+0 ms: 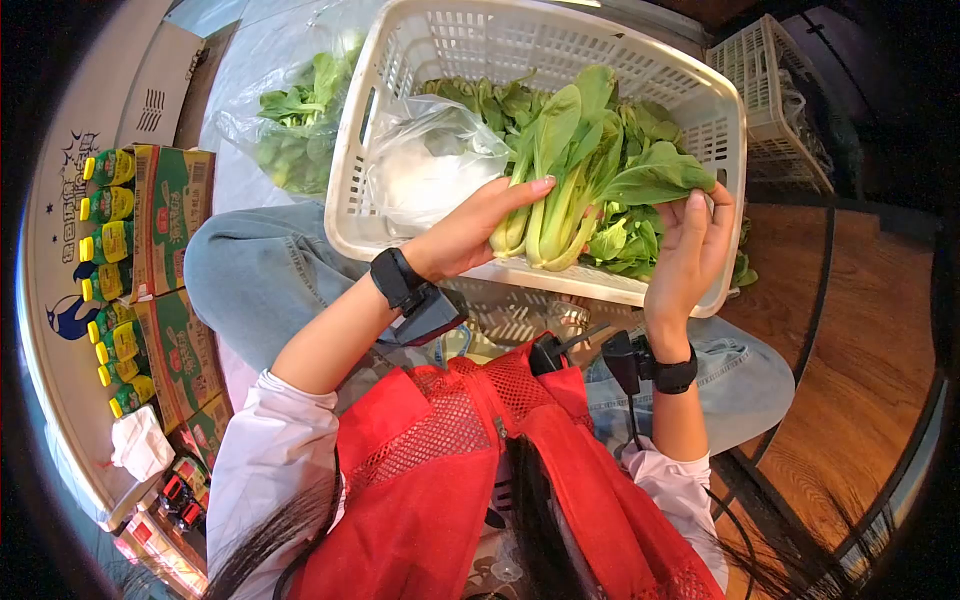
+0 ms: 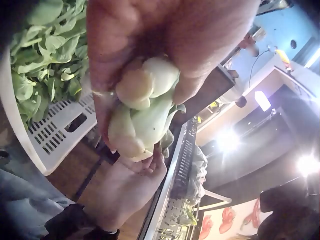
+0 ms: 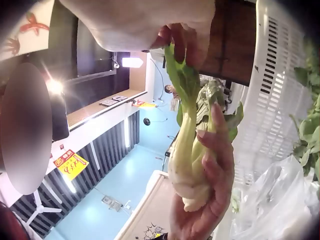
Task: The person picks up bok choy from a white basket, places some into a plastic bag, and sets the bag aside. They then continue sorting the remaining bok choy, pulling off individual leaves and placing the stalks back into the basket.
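Observation:
My left hand (image 1: 478, 228) grips heads of bok choy (image 1: 562, 190) by their pale stalks, over the near side of a white plastic basket (image 1: 352, 190). In the left wrist view, cut stem bases of the bok choy (image 2: 150, 117) show beneath the palm. My right hand (image 1: 692, 245) pinches an outer leaf near its tip, at the right of the bunch. The right wrist view shows that leaf (image 3: 182, 75) stretched up to the right fingers, while the left fingers (image 3: 220, 145) wrap the stalks from the side. More loose greens (image 1: 625, 240) lie inside the basket.
A clear plastic bag (image 1: 430, 165) sits in the basket's left part. Beyond it, another bag of greens (image 1: 300, 130) rests on the floor. Yellow-capped bottles (image 1: 112, 240) and cartons (image 1: 175, 220) line the left. A second crate (image 1: 765, 100) stands at the far right.

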{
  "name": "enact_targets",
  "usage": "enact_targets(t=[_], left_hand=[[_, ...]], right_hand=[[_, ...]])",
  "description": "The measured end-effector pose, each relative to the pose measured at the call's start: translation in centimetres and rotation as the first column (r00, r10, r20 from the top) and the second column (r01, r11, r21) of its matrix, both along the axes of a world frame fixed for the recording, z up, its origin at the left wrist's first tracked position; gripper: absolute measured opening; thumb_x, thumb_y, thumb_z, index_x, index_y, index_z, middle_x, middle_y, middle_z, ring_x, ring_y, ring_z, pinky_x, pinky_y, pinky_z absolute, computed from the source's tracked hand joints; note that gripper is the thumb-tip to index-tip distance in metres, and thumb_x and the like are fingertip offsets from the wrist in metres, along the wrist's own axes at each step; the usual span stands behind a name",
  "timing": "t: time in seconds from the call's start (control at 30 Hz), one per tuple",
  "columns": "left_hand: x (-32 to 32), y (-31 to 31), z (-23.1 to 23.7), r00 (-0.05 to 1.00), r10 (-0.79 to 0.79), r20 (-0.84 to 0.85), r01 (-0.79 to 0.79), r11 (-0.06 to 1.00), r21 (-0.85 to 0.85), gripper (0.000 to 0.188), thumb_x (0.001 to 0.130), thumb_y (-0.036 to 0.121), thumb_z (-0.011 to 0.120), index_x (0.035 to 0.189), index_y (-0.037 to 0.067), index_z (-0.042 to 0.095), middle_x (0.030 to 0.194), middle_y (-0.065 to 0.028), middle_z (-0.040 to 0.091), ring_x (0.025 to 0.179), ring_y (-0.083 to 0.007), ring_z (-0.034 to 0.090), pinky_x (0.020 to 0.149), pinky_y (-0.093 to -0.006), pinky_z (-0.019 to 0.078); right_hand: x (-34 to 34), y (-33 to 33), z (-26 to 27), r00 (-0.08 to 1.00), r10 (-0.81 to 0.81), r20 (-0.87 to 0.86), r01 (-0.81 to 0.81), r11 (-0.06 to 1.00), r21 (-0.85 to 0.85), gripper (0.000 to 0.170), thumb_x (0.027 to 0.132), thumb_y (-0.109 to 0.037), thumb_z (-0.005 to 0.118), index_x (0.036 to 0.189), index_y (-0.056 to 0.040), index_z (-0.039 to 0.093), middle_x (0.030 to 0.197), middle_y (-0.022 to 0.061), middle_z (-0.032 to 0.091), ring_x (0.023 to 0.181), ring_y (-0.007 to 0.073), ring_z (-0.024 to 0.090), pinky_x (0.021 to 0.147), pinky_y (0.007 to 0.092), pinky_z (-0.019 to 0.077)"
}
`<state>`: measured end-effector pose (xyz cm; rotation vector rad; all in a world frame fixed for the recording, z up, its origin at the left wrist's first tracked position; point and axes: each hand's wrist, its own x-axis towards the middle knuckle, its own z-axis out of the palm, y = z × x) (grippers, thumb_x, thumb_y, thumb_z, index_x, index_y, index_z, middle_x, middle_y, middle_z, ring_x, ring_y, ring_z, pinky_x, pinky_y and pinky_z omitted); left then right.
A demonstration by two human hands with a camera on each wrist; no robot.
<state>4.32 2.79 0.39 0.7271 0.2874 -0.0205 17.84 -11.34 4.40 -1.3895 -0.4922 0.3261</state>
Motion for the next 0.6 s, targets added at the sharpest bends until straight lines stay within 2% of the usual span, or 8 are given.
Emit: enact_targets(t=[0.1, 0.2, 0.3, 0.4, 0.43, 0.5, 0.53, 0.6], left_hand=[[0.0, 0.0, 0.1, 1.000, -0.008, 0.001, 0.008, 1.000, 0.009, 0.053, 0.097, 0.036, 0.041, 0.130, -0.005, 0.040, 0.124, -0.0171, 0.054, 0.101, -0.0237, 0.062, 0.089, -0.0359, 0.0503], [0.0, -0.4, 1.2, 0.998, 0.061, -0.002, -0.061, 0.998, -0.019, 0.048, 0.095, 0.032, 0.048, 0.127, -0.004, 0.043, 0.117, -0.0124, 0.058, 0.101, -0.0162, 0.061, 0.087, -0.0294, 0.0501], [0.0, -0.3, 0.7, 0.998, 0.057, 0.014, -0.057, 0.998, -0.003, 0.049, 0.095, 0.032, 0.049, 0.129, -0.004, 0.040, 0.119, -0.0131, 0.057, 0.102, -0.0173, 0.060, 0.088, -0.0297, 0.0497], [0.0, -0.2, 0.7, 0.999, 0.029, 0.033, -0.031, 0.998, 0.059, 0.055, 0.097, 0.037, 0.040, 0.132, -0.005, 0.036, 0.125, -0.0187, 0.053, 0.102, -0.0262, 0.061, 0.087, -0.0376, 0.0514], [0.0, -0.2, 0.9, 0.999, 0.024, 0.035, -0.025, 0.999, 0.034, 0.055, 0.097, 0.037, 0.040, 0.132, -0.005, 0.036, 0.125, -0.0187, 0.053, 0.102, -0.0264, 0.061, 0.087, -0.0377, 0.0515], [-0.1, -0.2, 1.5, 0.999, 0.013, 0.041, -0.013, 1.000, -0.016, 0.054, 0.097, 0.037, 0.039, 0.132, -0.005, 0.037, 0.124, -0.0186, 0.053, 0.102, -0.0270, 0.061, 0.087, -0.0378, 0.0516], [-0.1, -0.2, 1.6, 0.999, 0.015, 0.040, -0.013, 0.999, -0.043, 0.053, 0.097, 0.036, 0.041, 0.130, -0.005, 0.038, 0.122, -0.0172, 0.055, 0.102, -0.0254, 0.062, 0.086, -0.0353, 0.0520], [-0.1, -0.2, 1.8, 0.999, 0.020, 0.040, -0.016, 0.995, -0.096, 0.049, 0.096, 0.033, 0.046, 0.128, -0.004, 0.041, 0.117, -0.0144, 0.057, 0.100, -0.0221, 0.063, 0.084, -0.0302, 0.0526]], right_hand=[[0.0, 0.0, -0.1, 0.998, 0.009, -0.066, -0.007, 0.999, 0.038, 0.023, 0.098, -0.017, 0.043, 0.115, -0.0018, 0.042, 0.106, 0.0080, 0.054, 0.099, 0.0140, 0.054, 0.088, 0.0306, 0.0456], [0.3, -0.1, -0.3, 0.996, 0.017, -0.090, -0.012, 0.998, 0.059, 0.024, 0.098, -0.018, 0.043, 0.116, -0.0017, 0.042, 0.106, 0.0084, 0.055, 0.099, 0.0141, 0.055, 0.089, 0.0314, 0.0461], [0.4, -0.1, -0.5, 0.994, 0.038, -0.105, -0.030, 0.996, 0.082, 0.024, 0.098, -0.017, 0.043, 0.116, -0.0016, 0.042, 0.106, 0.0086, 0.055, 0.098, 0.0143, 0.055, 0.089, 0.0316, 0.0466], [0.3, 0.2, 0.0, 0.992, 0.073, -0.102, -0.066, 0.995, 0.075, 0.023, 0.098, -0.016, 0.043, 0.116, -0.0016, 0.043, 0.106, 0.0083, 0.054, 0.099, 0.0143, 0.055, 0.089, 0.0319, 0.0470], [0.2, 0.3, 0.2, 0.991, 0.086, -0.098, -0.079, 0.994, 0.069, 0.022, 0.098, -0.016, 0.043, 0.116, -0.0016, 0.043, 0.106, 0.0082, 0.054, 0.099, 0.0143, 0.054, 0.089, 0.0321, 0.0471], [0.5, 0.2, -0.4, 0.994, 0.108, -0.007, -0.108, 0.994, -0.014, 0.023, 0.098, -0.016, 0.043, 0.116, -0.0018, 0.043, 0.109, 0.0081, 0.054, 0.102, 0.0151, 0.054, 0.090, 0.0330, 0.0468], [0.6, 0.1, -0.7, 0.992, 0.121, 0.038, -0.119, 0.991, -0.056, 0.023, 0.098, -0.017, 0.043, 0.116, -0.0019, 0.043, 0.110, 0.0081, 0.053, 0.103, 0.0155, 0.054, 0.091, 0.0335, 0.0466], [0.5, 0.1, -0.8, 0.977, 0.160, -0.137, -0.163, 0.987, -0.011, 0.025, 0.099, -0.019, 0.042, 0.117, -0.0022, 0.043, 0.114, 0.0085, 0.052, 0.105, 0.0175, 0.053, 0.093, 0.0356, 0.0453]])
